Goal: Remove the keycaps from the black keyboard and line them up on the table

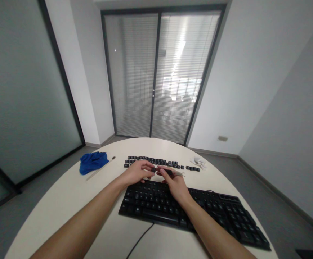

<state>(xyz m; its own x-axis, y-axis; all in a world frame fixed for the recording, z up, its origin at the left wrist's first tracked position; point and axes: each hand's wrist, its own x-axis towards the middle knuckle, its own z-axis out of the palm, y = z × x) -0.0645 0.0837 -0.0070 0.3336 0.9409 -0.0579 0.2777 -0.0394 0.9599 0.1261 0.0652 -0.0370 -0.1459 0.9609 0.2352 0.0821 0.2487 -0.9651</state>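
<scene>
Between the fingertips of my left hand (138, 172) is a small black keycap (153, 169). My right hand (175, 181) is closed around a small dark-handled tool with thin pale wire prongs sticking out to the right, which looks like a keycap puller (169, 172). Its near end points at the keycap; whether they touch I cannot tell. Both hands are above the far edge of a black keyboard (156, 207), and my right forearm crosses over it. Behind the hands lie rows of loose black keycaps (148, 159), partly hidden by my fingers.
A crumpled blue cloth (93, 162) lies at the table's left, beside a thin stick brush with a dark tip (101, 168). White crumpled tissue (199, 163) lies at the back right. The keyboard's cable (140, 239) runs toward me over the round-edged table (72, 205).
</scene>
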